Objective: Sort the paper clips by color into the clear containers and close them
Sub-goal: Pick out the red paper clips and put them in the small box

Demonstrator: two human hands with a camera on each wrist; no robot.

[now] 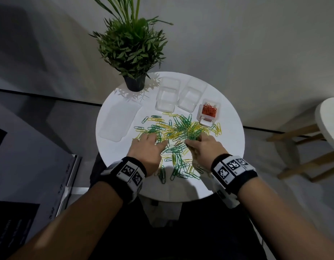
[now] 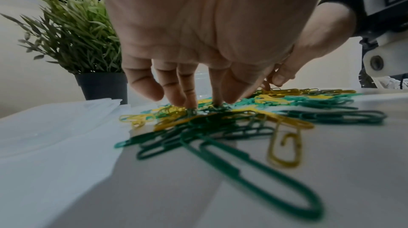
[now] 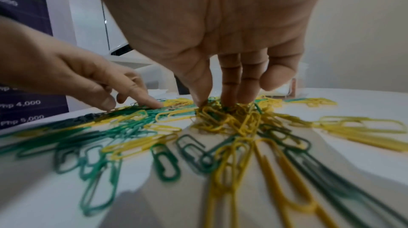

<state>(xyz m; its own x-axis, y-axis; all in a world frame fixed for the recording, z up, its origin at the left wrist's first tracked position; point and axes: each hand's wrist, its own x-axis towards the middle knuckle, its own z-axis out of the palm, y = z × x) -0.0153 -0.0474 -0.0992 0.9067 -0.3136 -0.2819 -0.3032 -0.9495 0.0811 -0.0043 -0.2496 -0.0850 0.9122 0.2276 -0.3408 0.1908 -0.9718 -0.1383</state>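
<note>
I have my right hand point(image 1: 203, 147) pinching a clump of mixed green and yellow paper clips point(image 1: 173, 136) mid-table; my left hand point(image 1: 147, 147) rests relaxed, fingertips on the pile. Better to lift 1 colour only. 2 empty clear containers point(image 1: 166, 98) wait at the round white table's point(image 1: 228, 139) far edge, by a potted plant point(image 1: 130, 51).

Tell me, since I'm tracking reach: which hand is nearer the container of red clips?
Right. The right hand sits in the pile just in front of the container of red clips; the left hand is farther off, across the pile.
</note>
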